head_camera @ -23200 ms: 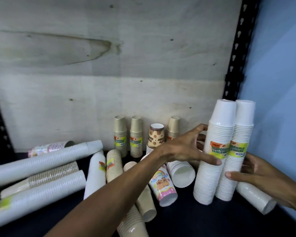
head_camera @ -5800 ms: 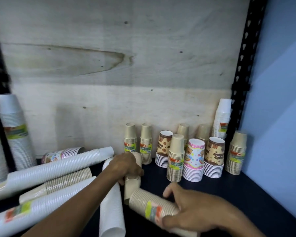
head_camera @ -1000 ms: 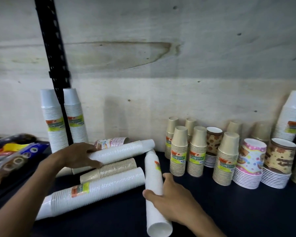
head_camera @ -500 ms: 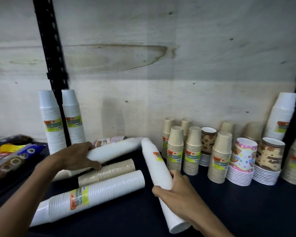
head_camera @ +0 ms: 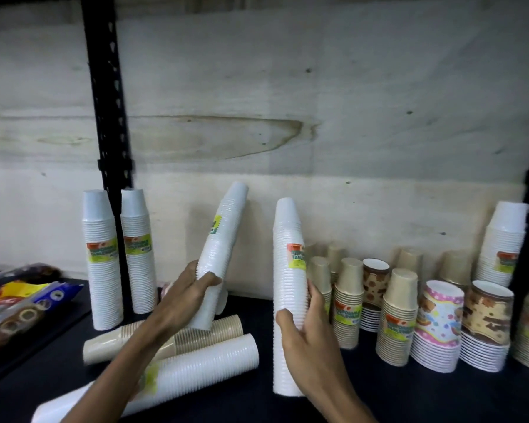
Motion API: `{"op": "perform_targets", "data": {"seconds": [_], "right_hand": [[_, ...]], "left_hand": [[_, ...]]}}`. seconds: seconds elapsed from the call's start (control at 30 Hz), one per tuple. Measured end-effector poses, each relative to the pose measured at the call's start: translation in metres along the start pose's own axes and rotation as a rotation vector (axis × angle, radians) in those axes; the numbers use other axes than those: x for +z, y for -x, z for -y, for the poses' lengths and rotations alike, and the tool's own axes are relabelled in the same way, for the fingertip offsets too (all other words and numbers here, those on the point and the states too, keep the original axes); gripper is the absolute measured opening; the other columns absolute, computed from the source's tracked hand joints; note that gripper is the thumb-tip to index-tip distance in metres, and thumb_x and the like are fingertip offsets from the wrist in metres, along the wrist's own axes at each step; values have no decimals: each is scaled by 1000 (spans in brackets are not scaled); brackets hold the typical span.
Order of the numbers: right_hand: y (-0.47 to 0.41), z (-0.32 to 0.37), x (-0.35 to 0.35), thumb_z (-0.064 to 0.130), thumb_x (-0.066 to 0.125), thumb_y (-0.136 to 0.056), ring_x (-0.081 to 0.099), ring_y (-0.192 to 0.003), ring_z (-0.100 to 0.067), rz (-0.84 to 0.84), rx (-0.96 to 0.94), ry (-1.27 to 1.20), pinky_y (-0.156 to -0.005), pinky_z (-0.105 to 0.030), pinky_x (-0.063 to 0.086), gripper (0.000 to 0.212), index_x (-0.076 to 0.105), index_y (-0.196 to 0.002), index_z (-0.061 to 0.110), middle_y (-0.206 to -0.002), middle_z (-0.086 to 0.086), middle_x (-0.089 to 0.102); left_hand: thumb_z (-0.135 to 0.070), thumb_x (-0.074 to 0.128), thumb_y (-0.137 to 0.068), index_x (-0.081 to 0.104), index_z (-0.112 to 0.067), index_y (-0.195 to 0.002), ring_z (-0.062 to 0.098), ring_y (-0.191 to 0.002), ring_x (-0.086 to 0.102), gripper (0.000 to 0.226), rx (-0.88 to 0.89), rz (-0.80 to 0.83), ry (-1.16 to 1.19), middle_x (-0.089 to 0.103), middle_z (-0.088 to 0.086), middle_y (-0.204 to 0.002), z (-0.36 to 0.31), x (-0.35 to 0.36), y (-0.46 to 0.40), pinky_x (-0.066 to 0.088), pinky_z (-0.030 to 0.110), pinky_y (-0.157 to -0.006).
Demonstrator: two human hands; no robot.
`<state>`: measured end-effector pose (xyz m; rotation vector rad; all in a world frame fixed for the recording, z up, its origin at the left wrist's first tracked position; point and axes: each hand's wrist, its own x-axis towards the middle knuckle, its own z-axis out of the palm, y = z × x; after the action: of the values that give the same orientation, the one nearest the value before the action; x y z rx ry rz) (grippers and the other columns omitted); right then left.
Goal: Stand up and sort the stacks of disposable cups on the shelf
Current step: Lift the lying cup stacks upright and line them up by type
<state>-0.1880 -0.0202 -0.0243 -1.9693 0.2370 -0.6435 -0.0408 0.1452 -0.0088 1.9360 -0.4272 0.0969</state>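
On a dark shelf (head_camera: pixel 379 401) backed by pale plywood, we hold two tall sleeves of white plastic disposable cups at once. Our left hand (head_camera: pixel 190 297) is wrapped around the lower part of the tilted white stack (head_camera: pixel 222 251), which leans right with its top near the board and its base lifted above a lying tan paper-cup stack (head_camera: pixel 165 337). Our right hand (head_camera: pixel 306 328) grips the near-upright white stack (head_camera: pixel 287 288) at mid-height, just left of the short tan and patterned cups (head_camera: pixel 400 315) lined up along the back. Two white stacks (head_camera: pixel 119 257) stand by the black upright post; another long white stack (head_camera: pixel 190 370) lies in front.

To finish well, we judge each sleeve should be brought fully vertical and seated flat on its wide rim beside the standing white pair, hands kept low so the tall columns do not buckle or topple the short cups.
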Motion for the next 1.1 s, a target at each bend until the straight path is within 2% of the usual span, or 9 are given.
{"op": "perform_targets", "data": {"seconds": [0.1, 0.13, 0.2, 0.27, 0.4, 0.53, 0.73, 0.97, 1.1], "right_hand": [[-16, 1, 7, 47, 54, -77, 56, -117, -11, -39, -9, 52, -100, -37, 49, 79, 27, -150, 30, -137, 9, 52], [-21, 2, 9, 49, 52, -74, 56, -117, -13, -50, -10, 65, -99, -38, 49, 81, 28, -149, 29, -136, 8, 53], [-31, 1, 14, 40, 57, -78, 58, -112, -15, -56, -21, 88, -96, -37, 51, 73, 32, -145, 27, -131, 6, 55], [-40, 0, 21, 32, 64, -83, 60, -109, -15, -62, -43, 90, -94, -36, 51, 66, 33, -141, 27, -128, 6, 56], [-58, -6, 39, 33, 69, -85, 58, -116, -15, -116, -78, 123, -97, -38, 51, 69, 27, -140, 29, -133, 8, 53], [-72, -16, 58, 28, 70, -86, 53, -123, -15, -166, -95, 196, -100, -33, 48, 68, 29, -141, 25, -136, 7, 49], [-97, -25, 72, 25, 73, -84, 53, -125, -20, -225, -33, 257, -99, -31, 45, 65, 36, -138, 19, -137, 1, 53], [-122, -39, 85, 20, 73, -83, 54, -125, -27, -251, 24, 267, -98, -34, 45, 63, 38, -134, 12, -135, -7, 55], [-131, -44, 92, 21, 75, -81, 56, -123, -30, -285, 16, 264, -94, -36, 48, 64, 39, -133, 9, -132, -10, 55]], "left_hand": [[-36, 62, -77, 39, -20, -132, 14, -100, 55, 62, 48, -30, 105, 54, 1, -123, -10, 20, 2, 43, 19, -74], [-33, 65, -76, 33, -19, -136, 14, -105, 55, 70, 68, -30, 136, 52, 0, -126, -10, 25, 1, 45, 21, -80], [-27, 73, -78, 21, -18, -138, 12, -112, 55, 80, 120, -24, 149, 50, -4, -127, -5, 31, -7, 48, 35, -96], [-15, 75, -83, 15, -19, -134, 7, -110, 57, 78, 153, -21, 113, 51, -11, -120, 0, 32, -16, 47, 41, -101], [-27, 79, -76, 20, -27, -125, 9, -106, 62, 76, 188, -23, 30, 58, -14, -116, 10, 34, -31, 51, 47, -97], [-36, 80, -72, 20, -40, -123, 14, -104, 65, 78, 170, 12, -89, 63, -10, -116, 19, 31, -47, 52, 45, -93], [-25, 84, -71, 30, -16, -129, 28, -106, 64, 80, 182, -52, -247, 63, 2, -117, 17, 45, -66, 47, 31, -80], [-19, 81, -68, 36, -8, -125, 35, -109, 60, 74, 135, -128, -288, 61, 15, -123, 26, 65, -80, 47, 35, -79], [-28, 82, -73, 35, -5, -125, 35, -109, 59, 74, 151, -137, -227, 58, 17, -122, 31, 76, -79, 46, 35, -81]]}}
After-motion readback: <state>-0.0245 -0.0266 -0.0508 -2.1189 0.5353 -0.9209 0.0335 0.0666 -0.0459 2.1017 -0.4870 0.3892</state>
